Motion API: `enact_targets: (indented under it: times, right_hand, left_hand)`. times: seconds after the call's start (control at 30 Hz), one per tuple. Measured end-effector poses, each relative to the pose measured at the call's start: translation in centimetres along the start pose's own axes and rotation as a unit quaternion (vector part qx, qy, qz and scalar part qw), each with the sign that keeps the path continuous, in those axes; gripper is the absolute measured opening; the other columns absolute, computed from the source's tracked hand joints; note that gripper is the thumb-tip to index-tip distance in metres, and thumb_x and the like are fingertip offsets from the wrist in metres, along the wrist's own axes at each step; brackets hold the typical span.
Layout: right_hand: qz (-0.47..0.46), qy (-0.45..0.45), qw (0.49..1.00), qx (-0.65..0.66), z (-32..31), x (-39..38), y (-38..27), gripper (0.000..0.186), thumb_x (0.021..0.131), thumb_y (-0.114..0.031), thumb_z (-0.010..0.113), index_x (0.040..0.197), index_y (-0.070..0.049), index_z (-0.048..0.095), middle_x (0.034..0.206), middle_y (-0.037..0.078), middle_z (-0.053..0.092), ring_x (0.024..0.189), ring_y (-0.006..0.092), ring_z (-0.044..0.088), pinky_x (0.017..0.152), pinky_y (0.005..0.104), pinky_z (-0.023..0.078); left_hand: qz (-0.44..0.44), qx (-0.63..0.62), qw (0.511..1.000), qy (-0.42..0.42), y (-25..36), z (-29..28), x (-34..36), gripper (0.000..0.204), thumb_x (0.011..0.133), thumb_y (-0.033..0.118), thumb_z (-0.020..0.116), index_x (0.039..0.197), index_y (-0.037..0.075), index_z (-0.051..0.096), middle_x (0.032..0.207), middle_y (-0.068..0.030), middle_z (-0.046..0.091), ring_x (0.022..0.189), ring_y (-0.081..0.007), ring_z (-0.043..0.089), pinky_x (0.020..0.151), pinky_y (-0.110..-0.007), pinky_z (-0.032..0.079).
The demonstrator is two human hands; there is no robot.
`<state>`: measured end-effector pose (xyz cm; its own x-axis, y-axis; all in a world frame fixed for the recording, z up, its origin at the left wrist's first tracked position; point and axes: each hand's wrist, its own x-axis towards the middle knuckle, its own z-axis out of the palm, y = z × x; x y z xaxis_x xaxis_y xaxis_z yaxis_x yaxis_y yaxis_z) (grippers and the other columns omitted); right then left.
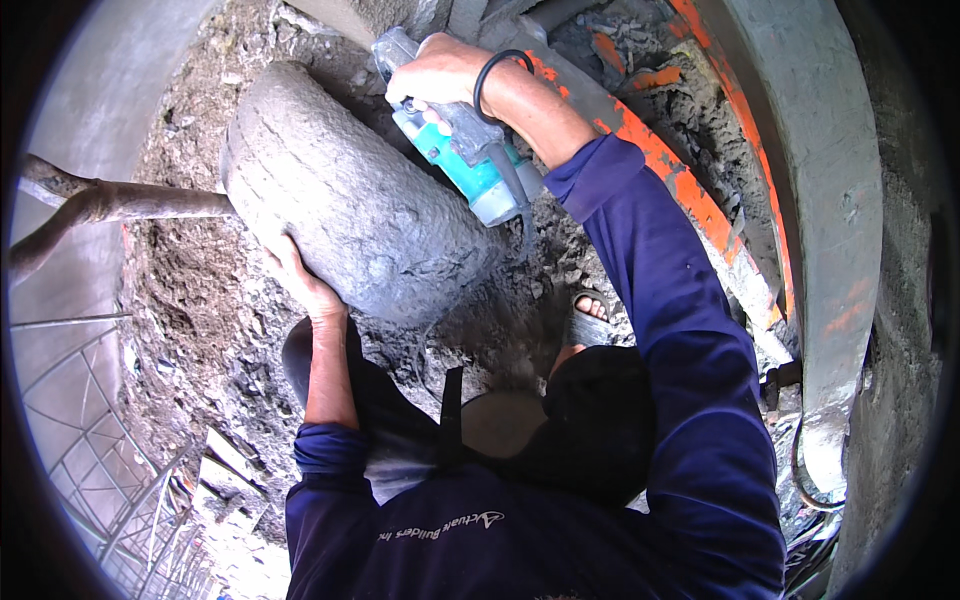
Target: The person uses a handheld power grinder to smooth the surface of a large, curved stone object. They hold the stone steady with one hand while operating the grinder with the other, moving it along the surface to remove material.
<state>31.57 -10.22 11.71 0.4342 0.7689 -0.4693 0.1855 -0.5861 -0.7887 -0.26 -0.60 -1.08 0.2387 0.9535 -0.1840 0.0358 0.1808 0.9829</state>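
Observation:
A big, rounded block of grey stone or concrete (pixel 350 200) lies in front of me, rough and dusty. My left hand (pixel 295 275) rests on its near left side with the fingers stretched along the surface. Past the block's right side, my right hand (pixel 440 80) is wrapped round a dusty teal and grey power tool (pixel 460 160). The tool slants from upper left to lower right, and its exact kind is not plain. Its lower end is near the block's right end; whether the two touch, I cannot tell.
A forked wooden branch (pixel 130 202) meets the block's left side. Orange-marked grey beams (pixel 660 155) and a curved grey column (pixel 825 200) stand at right. Metal wire mesh (pixel 110 420) is at lower left. A sandalled foot (pixel 590 308) rests on rough, rubble-strewn ground.

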Motion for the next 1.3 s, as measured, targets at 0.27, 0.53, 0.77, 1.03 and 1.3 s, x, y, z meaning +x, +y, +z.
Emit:
enact_targets:
  times: [0.27,0.53,0.77,1.03,1.3]
  right_hand:
    - [-0.038,-0.016,0.999,-0.001,0.9,2.5,1.1,0.029,0.084,-0.023,0.069,0.065,-0.001,0.072,0.071,0.013,0.075,0.058,0.0213,0.068,0.066,0.037,0.055]
    - [0.0,0.006,0.998,0.066,-3.3,1.7,6.0,0.036,0.088,-0.029,0.071,0.062,-0.004,0.069,0.063,0.009,0.069,0.06,0.0204,0.067,0.083,0.033,0.053]
    - [0.073,0.102,0.973,0.195,-3.8,-7.1,12.8,0.035,0.088,-0.029,0.077,0.071,0.0,0.066,0.062,0.006,0.064,0.052,0.0169,0.062,0.058,0.0353,0.055]
    - [0.106,0.191,0.922,0.319,5.4,-21.8,24.9,0.021,0.096,-0.017,0.073,0.106,0.001,0.066,0.07,0.006,0.063,0.054,0.0137,0.062,0.049,0.0318,0.051]
    - [0.146,0.214,0.923,0.285,6.1,-22.0,17.8,0.018,0.095,-0.015,0.073,0.096,0.002,0.071,0.07,0.006,0.067,0.055,0.0138,0.063,0.053,0.0316,0.051]
  left_hand:
    - [0.033,-0.005,0.998,-0.055,-1.5,-1.3,1.4,0.07,0.106,0.05,0.055,0.153,0.001,0.039,0.15,-0.0178,0.044,0.139,-0.0282,0.043,0.12,-0.047,0.03]
    - [0.044,0.021,0.999,-0.024,-0.6,-0.6,0.7,0.067,0.108,0.048,0.051,0.153,0.0,0.042,0.151,-0.0197,0.046,0.139,-0.0301,0.045,0.119,-0.049,0.033]
    - [0.11,0.106,0.988,-0.029,0.5,-0.4,0.3,0.064,0.108,0.05,0.047,0.146,-0.002,0.047,0.145,-0.0207,0.049,0.135,-0.0299,0.048,0.116,-0.049,0.037]
    - [0.098,0.057,0.993,-0.035,-0.6,-1.2,1.1,0.066,0.106,0.052,0.05,0.146,-0.001,0.047,0.141,-0.0214,0.052,0.132,-0.0303,0.05,0.115,-0.05,0.038]
    - [0.06,0.069,0.995,-0.025,0.0,-0.5,0.8,0.076,0.105,0.056,0.053,0.153,-0.002,0.039,0.148,-0.0215,0.046,0.137,-0.0303,0.047,0.118,-0.048,0.035]
